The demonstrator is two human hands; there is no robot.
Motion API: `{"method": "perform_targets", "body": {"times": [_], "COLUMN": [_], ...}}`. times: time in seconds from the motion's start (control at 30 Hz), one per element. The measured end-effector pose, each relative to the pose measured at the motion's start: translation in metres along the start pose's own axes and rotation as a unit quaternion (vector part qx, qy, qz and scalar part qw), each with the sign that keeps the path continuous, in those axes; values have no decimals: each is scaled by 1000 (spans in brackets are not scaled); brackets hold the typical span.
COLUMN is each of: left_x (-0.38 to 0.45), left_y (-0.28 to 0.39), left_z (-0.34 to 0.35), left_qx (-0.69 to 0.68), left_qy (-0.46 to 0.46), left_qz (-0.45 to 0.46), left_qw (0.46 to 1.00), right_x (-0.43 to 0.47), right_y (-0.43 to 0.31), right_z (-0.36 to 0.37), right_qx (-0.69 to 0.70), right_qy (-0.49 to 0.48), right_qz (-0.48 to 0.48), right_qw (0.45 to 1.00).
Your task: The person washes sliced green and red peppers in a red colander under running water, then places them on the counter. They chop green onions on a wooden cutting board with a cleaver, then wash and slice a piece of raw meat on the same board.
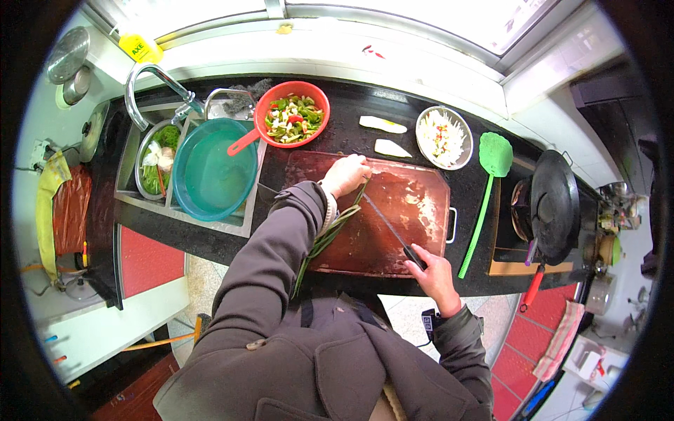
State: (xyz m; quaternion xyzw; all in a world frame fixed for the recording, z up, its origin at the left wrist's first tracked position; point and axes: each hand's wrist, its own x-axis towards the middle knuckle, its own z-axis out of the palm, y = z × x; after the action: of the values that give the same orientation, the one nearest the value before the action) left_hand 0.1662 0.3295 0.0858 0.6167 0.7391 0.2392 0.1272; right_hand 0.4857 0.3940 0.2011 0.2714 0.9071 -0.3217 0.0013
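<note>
My right hand grips the black handle of a kitchen knife. The blade is seen nearly edge-on, slanting up and left over the wooden cutting board. At the board's far middle, my left hand pinches one end of a bunch of long green stalks, which look like scallions. The stalks run toward me beneath the left sleeve and hang past the board's near edge. The knife tip lies just beside the stalks, below the left fingers; whether they touch I cannot tell. My forearm covers the board's left part.
Left of the board are a teal basin of water in the sink and a red colander of cut vegetables. Behind it lie two pale slices and a metal bowl of shreds. A green fly swatter and a wok are rightward.
</note>
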Motion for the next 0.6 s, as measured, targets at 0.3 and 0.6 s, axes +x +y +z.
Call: {"method": "perform_targets", "body": {"times": [0.3,0.6], "left_x": [4,0], "left_y": [-1,-13], "left_z": [2,-8], "left_qx": [101,101], "left_qy": [-32,-54], "left_qz": [100,94], "left_qw": [989,989], "right_x": [3,13], "right_y": [-3,1], "right_z": [4,9], "right_qx": [6,9], "right_qy": [0,-5], "right_qz": [-5,-16], "right_qw": [1000,1000]}}
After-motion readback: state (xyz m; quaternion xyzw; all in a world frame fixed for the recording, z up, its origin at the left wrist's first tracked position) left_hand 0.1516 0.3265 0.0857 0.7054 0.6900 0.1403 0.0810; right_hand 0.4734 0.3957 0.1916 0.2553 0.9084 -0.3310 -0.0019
